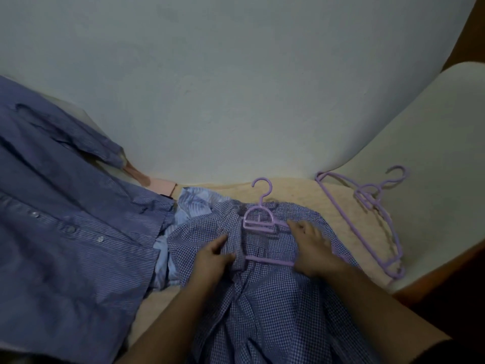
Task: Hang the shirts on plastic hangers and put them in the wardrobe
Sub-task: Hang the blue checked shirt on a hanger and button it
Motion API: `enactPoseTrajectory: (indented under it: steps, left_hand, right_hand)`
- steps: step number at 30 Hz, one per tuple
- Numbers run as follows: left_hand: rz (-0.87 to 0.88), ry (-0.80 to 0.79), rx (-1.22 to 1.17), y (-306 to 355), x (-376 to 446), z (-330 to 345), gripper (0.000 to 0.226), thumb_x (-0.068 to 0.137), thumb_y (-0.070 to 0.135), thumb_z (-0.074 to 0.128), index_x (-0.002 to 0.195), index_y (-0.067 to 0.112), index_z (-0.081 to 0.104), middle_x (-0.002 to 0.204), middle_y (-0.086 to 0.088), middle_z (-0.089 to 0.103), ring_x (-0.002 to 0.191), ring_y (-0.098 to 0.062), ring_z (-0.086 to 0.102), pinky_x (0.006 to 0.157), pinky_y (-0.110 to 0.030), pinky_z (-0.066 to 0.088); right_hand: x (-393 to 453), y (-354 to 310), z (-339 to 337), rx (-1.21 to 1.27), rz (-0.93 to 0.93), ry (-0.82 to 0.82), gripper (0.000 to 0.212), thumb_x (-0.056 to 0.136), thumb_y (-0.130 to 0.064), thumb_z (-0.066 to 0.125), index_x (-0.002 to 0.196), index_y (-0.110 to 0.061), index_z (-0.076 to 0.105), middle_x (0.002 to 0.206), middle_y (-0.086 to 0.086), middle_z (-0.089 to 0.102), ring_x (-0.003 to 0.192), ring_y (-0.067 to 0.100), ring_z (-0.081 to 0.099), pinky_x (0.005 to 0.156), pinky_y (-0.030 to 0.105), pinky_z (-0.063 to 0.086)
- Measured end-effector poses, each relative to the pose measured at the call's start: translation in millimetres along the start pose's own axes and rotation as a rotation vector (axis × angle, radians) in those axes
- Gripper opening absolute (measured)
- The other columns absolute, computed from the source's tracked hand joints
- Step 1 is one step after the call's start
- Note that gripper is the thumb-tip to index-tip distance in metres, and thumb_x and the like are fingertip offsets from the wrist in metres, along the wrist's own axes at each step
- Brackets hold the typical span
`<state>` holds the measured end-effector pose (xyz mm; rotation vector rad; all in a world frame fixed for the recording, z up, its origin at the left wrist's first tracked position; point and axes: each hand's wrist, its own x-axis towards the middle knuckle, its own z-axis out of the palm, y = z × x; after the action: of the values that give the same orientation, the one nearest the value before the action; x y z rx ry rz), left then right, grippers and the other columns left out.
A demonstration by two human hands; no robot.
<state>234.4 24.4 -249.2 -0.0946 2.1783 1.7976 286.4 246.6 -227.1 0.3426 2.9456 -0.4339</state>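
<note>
A checked shirt [262, 298] is lying on a beige-covered bed [349, 227] against a pale wall [236, 88], a purple hanger [258, 222] resting at its collar. The left hand [212, 258] is pinching the shirt's fabric; the right hand [312, 245] is lying over the hanger's arm, its grip unclear. A striped shirt [65, 232] is sprawling at nine o'clock, spare hangers [367, 206] at three o'clock.

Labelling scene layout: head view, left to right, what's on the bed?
Dark blue striped button shirt → light blue leaf-print fabric → blue gingham check shirt with a lilac plastic hanger in it → spare lilac plastic hangers.
</note>
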Motion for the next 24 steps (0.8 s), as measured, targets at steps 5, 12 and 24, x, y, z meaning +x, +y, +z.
enactPoseTrajectory:
  steps: [5, 12, 24]
  left_hand:
    - [0.197, 0.112, 0.435, -8.9, -0.2, -4.7, 0.063, 0.082, 0.024, 0.074, 0.14, 0.022, 0.048, 0.123, 0.0, 0.055, 0.081, -0.003, 0.054, 0.075, -0.02, 0.048]
    - [0.654, 0.171, 1.046, 42.1, 24.1, 8.6, 0.098, 0.063, 0.069, 0.071, 0.146, 0.034, 0.031, 0.156, -0.001, 0.016, 0.142, -0.025, 0.014, 0.114, -0.048, 0.012]
    - [0.462, -0.27, 1.404, 27.7, 97.6, 7.5, 0.137, 0.049, 0.092, 0.055, 0.154, 0.024, -0.002, 0.156, 0.003, 0.021, 0.143, -0.02, 0.019, 0.113, -0.048, 0.017]
  right_hand:
    - [12.7, 4.2, 13.6, -0.005, 0.017, -0.068, 0.115, 0.069, -0.029, 0.081, 0.15, -0.03, 0.0, 0.149, 0.002, 0.013, 0.137, 0.029, 0.017, 0.109, 0.047, 0.026]
    - [40.7, 7.7, 4.1, -0.073, -0.088, 0.004, 0.111, 0.071, -0.029, 0.077, 0.15, -0.028, -0.001, 0.152, 0.001, 0.012, 0.138, 0.027, 0.017, 0.114, 0.044, 0.019]
    - [86.0, 45.7, 1.1, 0.32, -0.017, -0.045, 0.098, 0.065, -0.046, 0.079, 0.147, -0.026, 0.028, 0.15, 0.006, 0.025, 0.137, 0.026, 0.027, 0.112, 0.04, 0.03]
